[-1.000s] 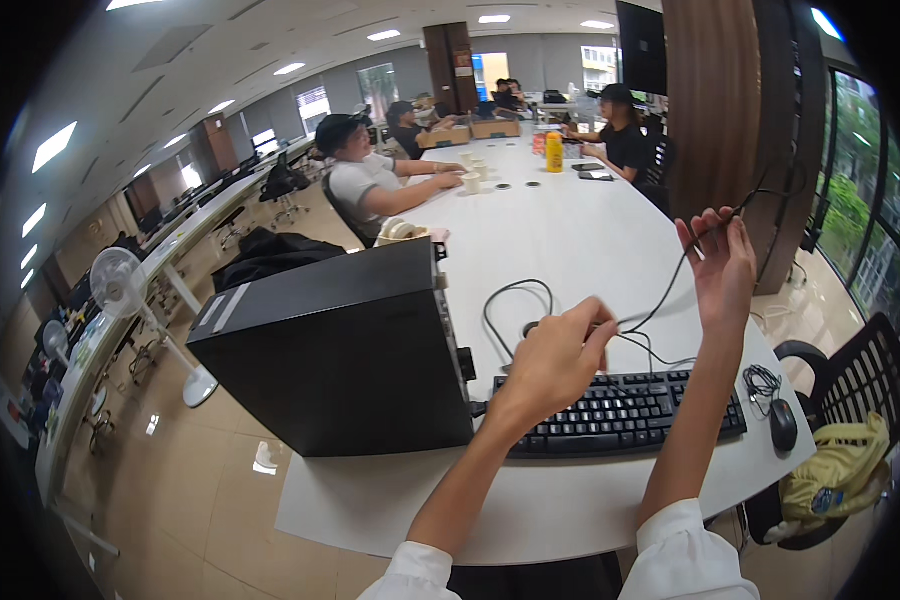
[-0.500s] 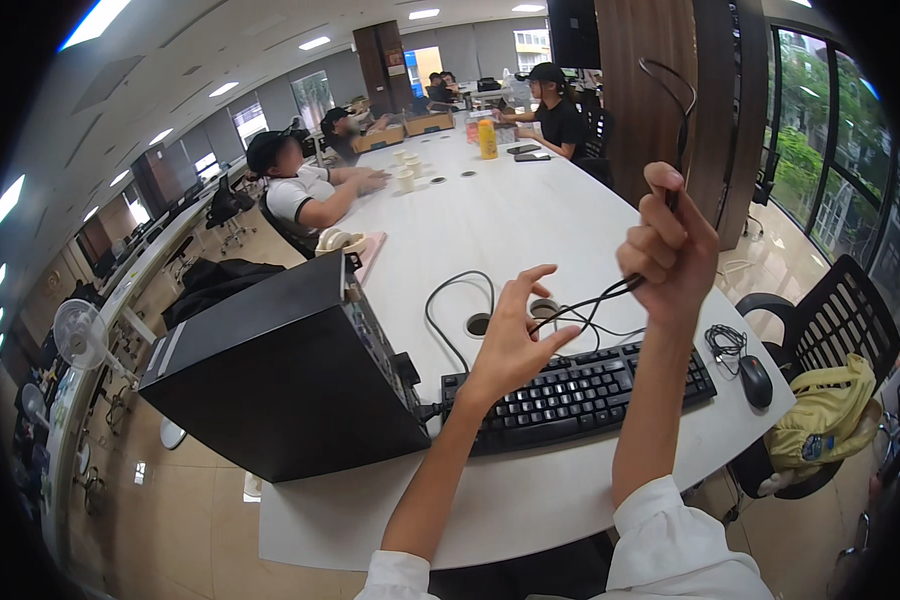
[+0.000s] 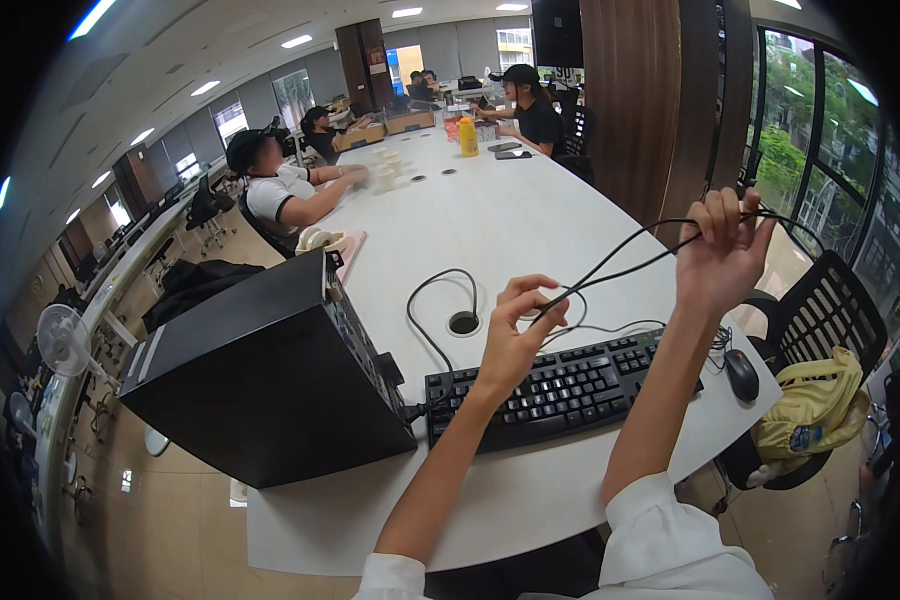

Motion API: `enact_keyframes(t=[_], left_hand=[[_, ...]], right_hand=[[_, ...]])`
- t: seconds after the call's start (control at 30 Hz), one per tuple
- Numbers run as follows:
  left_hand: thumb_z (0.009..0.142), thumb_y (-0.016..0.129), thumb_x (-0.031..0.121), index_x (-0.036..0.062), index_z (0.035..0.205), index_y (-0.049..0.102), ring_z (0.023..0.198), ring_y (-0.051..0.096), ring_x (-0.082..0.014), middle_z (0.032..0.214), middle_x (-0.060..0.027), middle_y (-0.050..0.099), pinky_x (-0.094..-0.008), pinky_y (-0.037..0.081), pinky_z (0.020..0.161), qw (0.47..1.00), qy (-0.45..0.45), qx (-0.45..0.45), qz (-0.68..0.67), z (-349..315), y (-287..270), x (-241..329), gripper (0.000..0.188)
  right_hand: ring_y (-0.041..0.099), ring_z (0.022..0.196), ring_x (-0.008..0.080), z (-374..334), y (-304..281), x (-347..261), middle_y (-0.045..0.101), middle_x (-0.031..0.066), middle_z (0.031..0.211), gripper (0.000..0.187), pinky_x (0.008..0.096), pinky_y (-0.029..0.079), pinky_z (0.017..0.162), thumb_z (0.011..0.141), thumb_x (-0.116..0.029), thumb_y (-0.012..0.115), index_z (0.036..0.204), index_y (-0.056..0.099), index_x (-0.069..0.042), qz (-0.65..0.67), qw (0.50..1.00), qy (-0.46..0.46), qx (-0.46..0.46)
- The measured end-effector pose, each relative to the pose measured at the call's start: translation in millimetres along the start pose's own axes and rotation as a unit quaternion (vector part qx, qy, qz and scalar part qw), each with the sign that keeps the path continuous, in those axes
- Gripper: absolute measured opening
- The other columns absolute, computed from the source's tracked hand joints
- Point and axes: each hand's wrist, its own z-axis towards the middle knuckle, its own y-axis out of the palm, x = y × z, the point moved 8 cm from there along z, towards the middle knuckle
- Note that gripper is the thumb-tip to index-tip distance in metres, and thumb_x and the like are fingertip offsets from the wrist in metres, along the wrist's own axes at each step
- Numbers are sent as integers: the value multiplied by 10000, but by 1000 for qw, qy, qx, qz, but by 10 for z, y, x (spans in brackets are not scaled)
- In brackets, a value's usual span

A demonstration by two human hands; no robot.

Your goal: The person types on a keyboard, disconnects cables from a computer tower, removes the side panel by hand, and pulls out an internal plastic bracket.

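One black computer case point(image 3: 260, 395) is standing at the left of the white bench point(image 3: 530, 510), its socket side facing right, probably leaving the back within easy reach. A dark cord point(image 3: 410, 303) is curving beside it toward a round hole point(image 3: 463, 323) in the bench, presumably an opening for bringing wires through. Next, the left hand point(image 3: 518, 325) is hovering near the far edge of the keyboard point(image 3: 590, 385), half closed, thumb and fingers loosely pinching a thin black cable point(image 3: 620, 246). Its forearm is slanting up and inward from the lower edge. That cable is stretching in two strands through the air between the hands, above the bench and off the keys; the spread grip is likely holding the strands clear of a tangle. Farther right, the right hand point(image 3: 722, 255) is gripping the same cable, fingers curling round it with the palm facing the wearer, while a further loop is hanging out to the right. This forearm is rising more steeply, holding the right hand higher than the left. Beyond it, a mouse point(image 3: 741, 375) is lying on the bench, and a yellow bag point(image 3: 810, 405) is resting on a chair point(image 3: 835, 310).
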Motion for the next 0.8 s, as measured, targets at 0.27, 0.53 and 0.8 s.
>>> enact_keyframes(t=[0.27,0.53,0.8], left_hand=[[982,747,180,35,773,693,1065,529,-140,1180,-51,569,-332,438,971,972,-41,-4,-231,26,-209,68,261],[1030,707,222,64,767,646,914,465,-98,922,15,563,-318,352,921,972,62,119,-191,92,-704,329,313],[1044,693,298,55,748,688,613,325,-38,676,40,528,-256,242,589,971,65,166,-160,29,-824,589,383]], right_hand=[[644,782,184,45,-590,-130,549,99,1061,430,393,621,789,1035,-87,587,1424,404,-82,-439,881,-49,171],[389,1416,395,23,-522,224,320,210,1562,889,536,430,1114,823,9,783,1566,387,-276,-867,497,-20,23],[215,1578,442,-386,-353,844,410,107,1660,845,716,36,1239,708,-397,929,1482,595,-355,-845,376,266,-271]])
